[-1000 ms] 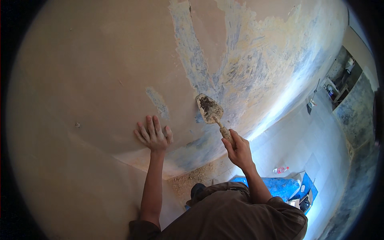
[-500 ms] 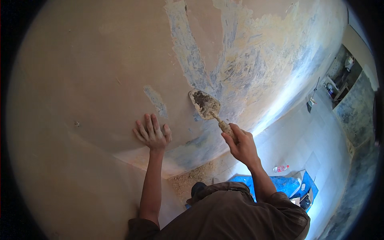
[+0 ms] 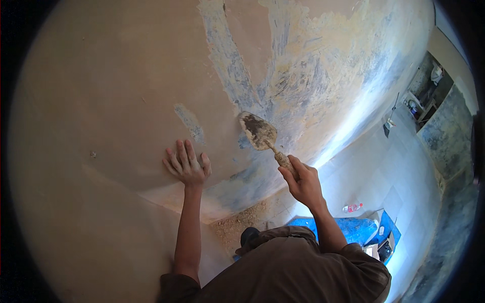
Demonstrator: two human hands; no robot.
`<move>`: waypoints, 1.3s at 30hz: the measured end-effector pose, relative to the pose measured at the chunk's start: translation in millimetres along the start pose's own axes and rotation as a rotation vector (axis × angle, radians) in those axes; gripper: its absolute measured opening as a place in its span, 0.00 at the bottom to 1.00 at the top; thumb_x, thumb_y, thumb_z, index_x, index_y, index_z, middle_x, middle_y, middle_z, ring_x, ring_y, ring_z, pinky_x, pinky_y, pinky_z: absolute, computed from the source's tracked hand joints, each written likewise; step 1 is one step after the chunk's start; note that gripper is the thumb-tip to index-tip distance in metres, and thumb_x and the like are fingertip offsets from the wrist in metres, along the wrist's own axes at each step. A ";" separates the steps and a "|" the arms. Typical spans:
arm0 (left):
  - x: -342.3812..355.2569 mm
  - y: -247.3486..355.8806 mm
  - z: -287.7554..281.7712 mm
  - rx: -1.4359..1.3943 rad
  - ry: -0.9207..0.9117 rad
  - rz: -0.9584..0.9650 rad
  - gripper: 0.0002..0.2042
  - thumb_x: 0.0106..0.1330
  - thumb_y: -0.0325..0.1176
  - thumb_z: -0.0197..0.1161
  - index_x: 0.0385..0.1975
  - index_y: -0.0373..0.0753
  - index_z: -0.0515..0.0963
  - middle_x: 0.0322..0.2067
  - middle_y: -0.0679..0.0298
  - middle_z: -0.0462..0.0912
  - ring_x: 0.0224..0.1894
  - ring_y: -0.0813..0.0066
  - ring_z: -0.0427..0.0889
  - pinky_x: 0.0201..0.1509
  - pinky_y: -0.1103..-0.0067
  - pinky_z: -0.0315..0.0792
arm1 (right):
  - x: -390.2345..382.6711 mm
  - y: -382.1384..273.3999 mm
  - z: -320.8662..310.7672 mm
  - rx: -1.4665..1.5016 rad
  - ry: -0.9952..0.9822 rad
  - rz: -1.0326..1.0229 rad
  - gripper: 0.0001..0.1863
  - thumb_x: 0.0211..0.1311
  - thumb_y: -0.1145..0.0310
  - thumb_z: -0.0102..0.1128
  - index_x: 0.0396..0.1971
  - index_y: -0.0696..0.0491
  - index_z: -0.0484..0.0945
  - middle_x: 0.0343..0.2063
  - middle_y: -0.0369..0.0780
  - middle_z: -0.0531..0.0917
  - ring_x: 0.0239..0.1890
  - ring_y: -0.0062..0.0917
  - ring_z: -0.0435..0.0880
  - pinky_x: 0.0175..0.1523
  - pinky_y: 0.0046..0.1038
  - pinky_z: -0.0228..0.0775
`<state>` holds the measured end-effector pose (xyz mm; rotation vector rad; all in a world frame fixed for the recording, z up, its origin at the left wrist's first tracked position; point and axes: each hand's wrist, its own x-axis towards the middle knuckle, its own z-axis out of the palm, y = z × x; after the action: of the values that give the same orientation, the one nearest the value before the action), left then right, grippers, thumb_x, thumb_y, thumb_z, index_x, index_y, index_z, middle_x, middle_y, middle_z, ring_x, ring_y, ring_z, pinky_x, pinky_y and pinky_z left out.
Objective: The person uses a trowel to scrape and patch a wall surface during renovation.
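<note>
My right hand (image 3: 304,184) grips the handle of a pointed trowel (image 3: 258,132), its blade smeared with dried plaster and dark patches. The blade lies at or close against the wall (image 3: 136,65), beside the lower end of a scraped grey strip (image 3: 225,50). Whether the whole edge touches cannot be made out. To the left, my left hand (image 3: 188,164) rests on the wall with its fingers spread, just below a short bare patch (image 3: 189,122) where the tan coating is off.
Scraped debris (image 3: 237,222) lies on the floor at the wall's foot. Right of my body are a blue sheet (image 3: 348,228), a plastic bottle (image 3: 352,207) and a box of things. A long-handled dustpan (image 3: 388,126) stands farther off, near a doorway-like opening (image 3: 429,93).
The view has shifted slightly, so the wall marks and my left hand sit a little farther left. The trowel has moved slightly rightward against the scraped marks, still in my right hand.
</note>
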<state>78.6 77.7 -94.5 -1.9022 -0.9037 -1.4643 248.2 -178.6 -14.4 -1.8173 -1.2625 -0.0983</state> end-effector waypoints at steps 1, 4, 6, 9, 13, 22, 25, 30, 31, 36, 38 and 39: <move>-0.7 1.1 1.0 0.005 0.003 -0.005 0.29 0.67 0.49 0.42 0.66 0.42 0.61 0.67 0.62 0.59 0.70 0.48 0.51 0.70 0.51 0.41 | -0.4 2.1 1.0 -0.003 0.014 0.010 0.17 0.60 0.64 0.62 0.43 0.61 0.75 0.22 0.52 0.80 0.24 0.47 0.80 0.28 0.38 0.69; -2.2 4.4 1.8 0.019 -0.016 0.038 0.29 0.68 0.50 0.42 0.65 0.39 0.61 0.67 0.56 0.59 0.69 0.44 0.52 0.68 0.50 0.44 | 13.3 -0.6 0.4 0.016 0.000 -0.007 0.17 0.60 0.64 0.62 0.43 0.61 0.75 0.22 0.53 0.80 0.24 0.47 0.81 0.28 0.38 0.70; -1.7 6.1 0.9 0.023 -0.037 0.028 0.30 0.67 0.49 0.43 0.65 0.39 0.61 0.67 0.56 0.58 0.69 0.44 0.51 0.68 0.50 0.43 | 18.7 -8.3 -2.7 -0.021 0.008 -0.008 0.17 0.59 0.65 0.63 0.41 0.61 0.75 0.22 0.52 0.80 0.24 0.47 0.81 0.28 0.38 0.70; -3.4 -0.6 -3.3 0.033 -0.033 0.037 0.30 0.67 0.50 0.43 0.65 0.38 0.61 0.67 0.56 0.58 0.69 0.44 0.51 0.68 0.49 0.42 | 12.8 -3.0 -7.5 0.002 0.018 -0.035 0.16 0.59 0.64 0.63 0.40 0.60 0.75 0.21 0.52 0.79 0.23 0.47 0.80 0.27 0.39 0.69; -3.5 4.7 -1.0 0.023 -0.035 0.046 0.30 0.67 0.50 0.43 0.65 0.37 0.61 0.67 0.56 0.58 0.69 0.43 0.50 0.69 0.50 0.42 | 7.2 -0.2 -5.3 -0.012 0.037 -0.009 0.15 0.59 0.65 0.63 0.39 0.59 0.75 0.21 0.51 0.80 0.23 0.46 0.80 0.26 0.38 0.69; -2.8 0.5 1.9 0.024 0.008 0.010 0.28 0.68 0.49 0.42 0.65 0.42 0.62 0.67 0.60 0.60 0.69 0.47 0.53 0.69 0.51 0.41 | 4.8 -0.2 -8.1 0.034 0.034 0.042 0.15 0.58 0.65 0.64 0.40 0.59 0.75 0.23 0.51 0.81 0.25 0.45 0.82 0.28 0.36 0.70; -3.0 3.7 2.5 0.024 -0.029 0.034 0.30 0.68 0.51 0.42 0.66 0.39 0.60 0.67 0.56 0.58 0.68 0.43 0.53 0.68 0.49 0.43 | 16.2 -5.1 0.3 0.057 0.047 0.008 0.14 0.58 0.65 0.63 0.40 0.58 0.75 0.22 0.52 0.80 0.26 0.47 0.82 0.28 0.37 0.70; -5.4 -0.4 -1.5 0.046 -0.017 0.059 0.30 0.67 0.50 0.42 0.66 0.39 0.60 0.67 0.55 0.58 0.69 0.42 0.52 0.68 0.49 0.43 | 6.8 -2.8 1.1 0.035 0.031 0.004 0.14 0.58 0.65 0.63 0.39 0.58 0.75 0.23 0.53 0.79 0.25 0.48 0.81 0.28 0.37 0.70; -6.5 0.2 -1.9 0.050 -0.012 0.065 0.30 0.67 0.50 0.42 0.66 0.39 0.60 0.67 0.55 0.58 0.69 0.42 0.52 0.68 0.49 0.43 | 0.9 -1.8 -4.1 0.059 0.051 0.020 0.14 0.58 0.65 0.63 0.39 0.58 0.75 0.22 0.53 0.79 0.25 0.49 0.80 0.27 0.38 0.70; -3.6 7.6 0.9 0.024 -0.040 0.036 0.30 0.68 0.50 0.42 0.66 0.39 0.60 0.68 0.56 0.57 0.69 0.43 0.51 0.68 0.50 0.42 | 17.9 -9.2 0.2 0.011 0.001 0.015 0.16 0.58 0.64 0.64 0.40 0.58 0.75 0.21 0.52 0.80 0.23 0.48 0.80 0.27 0.38 0.70; -2.1 2.4 -0.4 0.030 -0.040 0.042 0.30 0.68 0.50 0.41 0.66 0.39 0.59 0.68 0.56 0.57 0.69 0.43 0.51 0.68 0.50 0.42 | 23.5 -7.7 0.0 -0.028 -0.041 0.037 0.15 0.58 0.63 0.64 0.40 0.58 0.76 0.20 0.51 0.80 0.23 0.47 0.80 0.26 0.38 0.70; -1.6 2.4 -1.4 0.036 -0.036 0.052 0.30 0.68 0.51 0.41 0.66 0.39 0.59 0.68 0.56 0.57 0.69 0.43 0.51 0.68 0.50 0.42 | 16.3 -5.6 -4.8 -0.029 -0.007 0.005 0.14 0.59 0.63 0.63 0.38 0.58 0.75 0.20 0.51 0.80 0.23 0.47 0.80 0.26 0.39 0.69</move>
<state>79.4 74.9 -95.8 -1.9175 -0.8845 -1.3781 253.5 -169.8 0.3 -1.8468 -1.2670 -0.1078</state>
